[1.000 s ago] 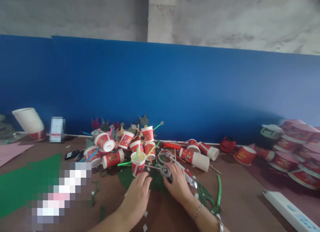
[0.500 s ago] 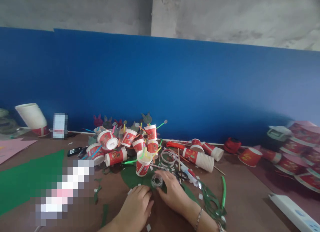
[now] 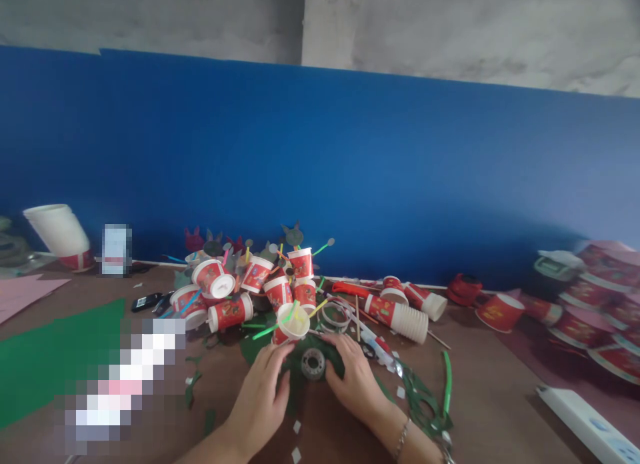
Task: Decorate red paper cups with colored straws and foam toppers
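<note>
My left hand point(image 3: 260, 397) and my right hand point(image 3: 353, 377) are both on a dark green felt piece point(image 3: 300, 374) on the brown table point(image 3: 500, 397). A small grey tape roll point(image 3: 313, 364) sits on the felt between them. The left hand's fingers curl over the felt's left edge. The right hand's fingers grip its right side beside the roll. Just behind the felt stands a red paper cup point(image 3: 289, 323) with coloured straws in it, touching the left fingertips.
A heap of red paper cups point(image 3: 250, 287) with straws lies behind. A stack of cups point(image 3: 400, 314) lies on its side at right, more stacks point(image 3: 600, 297) at far right. Green sheet point(image 3: 55, 357) at left, white power strip point(image 3: 590, 427) at lower right, blue wall behind.
Both hands have closed in on the felt and lifted its edges. The tape roll has moved from the right fingers onto the felt's middle. The left hand moved forward toward the cup.
</note>
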`<state>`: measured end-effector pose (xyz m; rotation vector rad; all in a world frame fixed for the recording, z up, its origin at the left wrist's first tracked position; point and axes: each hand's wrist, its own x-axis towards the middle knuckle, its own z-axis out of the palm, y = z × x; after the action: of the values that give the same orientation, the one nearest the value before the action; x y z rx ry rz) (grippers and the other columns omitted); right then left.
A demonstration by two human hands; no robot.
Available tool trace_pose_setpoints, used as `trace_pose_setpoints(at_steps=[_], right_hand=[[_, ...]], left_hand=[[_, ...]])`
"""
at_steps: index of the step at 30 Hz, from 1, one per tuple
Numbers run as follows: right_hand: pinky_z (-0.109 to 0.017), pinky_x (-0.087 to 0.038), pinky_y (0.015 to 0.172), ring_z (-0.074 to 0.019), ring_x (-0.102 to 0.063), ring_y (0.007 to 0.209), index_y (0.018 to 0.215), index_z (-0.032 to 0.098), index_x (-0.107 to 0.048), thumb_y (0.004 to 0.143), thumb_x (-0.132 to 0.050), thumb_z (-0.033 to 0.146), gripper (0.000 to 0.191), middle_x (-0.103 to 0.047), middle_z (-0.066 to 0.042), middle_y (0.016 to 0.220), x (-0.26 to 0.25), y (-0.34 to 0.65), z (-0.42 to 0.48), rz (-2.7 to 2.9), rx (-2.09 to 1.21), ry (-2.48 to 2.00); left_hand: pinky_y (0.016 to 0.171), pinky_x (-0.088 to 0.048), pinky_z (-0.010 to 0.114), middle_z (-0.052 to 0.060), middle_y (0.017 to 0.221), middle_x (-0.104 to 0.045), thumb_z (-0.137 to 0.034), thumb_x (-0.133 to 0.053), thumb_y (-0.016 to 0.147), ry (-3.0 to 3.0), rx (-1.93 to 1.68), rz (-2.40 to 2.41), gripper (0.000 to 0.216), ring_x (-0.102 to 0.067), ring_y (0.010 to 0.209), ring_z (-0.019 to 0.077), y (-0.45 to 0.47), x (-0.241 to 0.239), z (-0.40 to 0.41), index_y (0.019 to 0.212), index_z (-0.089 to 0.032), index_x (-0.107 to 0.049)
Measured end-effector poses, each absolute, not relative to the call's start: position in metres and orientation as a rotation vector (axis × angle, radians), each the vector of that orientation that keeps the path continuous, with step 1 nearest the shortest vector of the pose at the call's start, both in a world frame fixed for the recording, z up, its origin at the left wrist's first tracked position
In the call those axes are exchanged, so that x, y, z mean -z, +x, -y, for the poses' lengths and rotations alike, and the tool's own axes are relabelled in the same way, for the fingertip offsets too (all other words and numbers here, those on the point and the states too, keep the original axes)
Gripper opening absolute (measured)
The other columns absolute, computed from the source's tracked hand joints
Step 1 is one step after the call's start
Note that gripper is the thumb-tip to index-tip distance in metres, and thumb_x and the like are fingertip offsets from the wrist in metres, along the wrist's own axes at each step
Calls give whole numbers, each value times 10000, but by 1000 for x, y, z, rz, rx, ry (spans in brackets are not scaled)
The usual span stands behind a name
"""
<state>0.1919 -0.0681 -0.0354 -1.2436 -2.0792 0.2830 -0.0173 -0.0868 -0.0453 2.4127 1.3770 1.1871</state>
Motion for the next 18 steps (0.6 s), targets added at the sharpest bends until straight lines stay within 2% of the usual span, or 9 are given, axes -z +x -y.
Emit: trace_pose_setpoints(at_steps=[2,4,8,10,12,14,18], right_hand=[[-409,-440,925,-229,-562,1040,1118,190,-537,756,-447,64,394,-632,-84,1083,37,194,66,2026,-248,-1243],[-399,-447,902,-225,-569,1013,1092,197,-546,773,-439,65,362,-637,-77,1052,39,196,63,1989,-225,-1239],[-400,-444,884,-227,-573,988,1052,208,-558,792,-437,76,316,-640,-68,1017,42,198,61,1945,-186,-1228],[-402,-441,879,-228,-575,977,1041,211,-562,795,-432,78,309,-642,-65,1005,42,201,60,1925,-174,-1223],[-401,-439,875,-228,-577,966,1022,210,-570,800,-425,88,291,-645,-66,993,41,204,60,1887,-179,-1232],[-395,-441,874,-227,-580,962,998,202,-580,804,-421,105,270,-649,-74,985,39,208,58,1822,-205,-1264],[-376,-458,859,-225,-597,933,963,181,-595,796,-425,162,239,-661,-89,960,36,217,50,1644,-326,-1366]], left_hand=[[800,-540,356,80,976,-626,-82,-428,832,2400,-1228,-1455,365,-623,931,216,-22,41,82,1159,-219,-516],[770,-531,348,67,919,-630,-111,-425,859,2438,-1263,-1514,368,-630,863,210,-25,37,78,1202,-227,-491],[724,-512,301,43,953,-673,-178,-424,899,2568,-1098,-1520,416,-653,846,200,-23,24,65,1305,-268,-407],[729,-497,269,40,1014,-689,-217,-415,915,2529,-985,-1537,319,-663,892,191,-20,14,58,1226,-262,-474],[660,-470,230,16,869,-713,-269,-398,931,2406,-868,-1634,197,-678,787,172,-18,3,49,1030,-241,-565],[582,-420,214,-4,714,-694,-310,-393,931,2288,-745,-1755,212,-672,680,166,-21,-10,40,897,-224,-583],[558,-374,219,12,733,-695,-355,-408,907,2165,-674,-1824,236,-664,694,178,-33,-29,22,806,-208,-564]])
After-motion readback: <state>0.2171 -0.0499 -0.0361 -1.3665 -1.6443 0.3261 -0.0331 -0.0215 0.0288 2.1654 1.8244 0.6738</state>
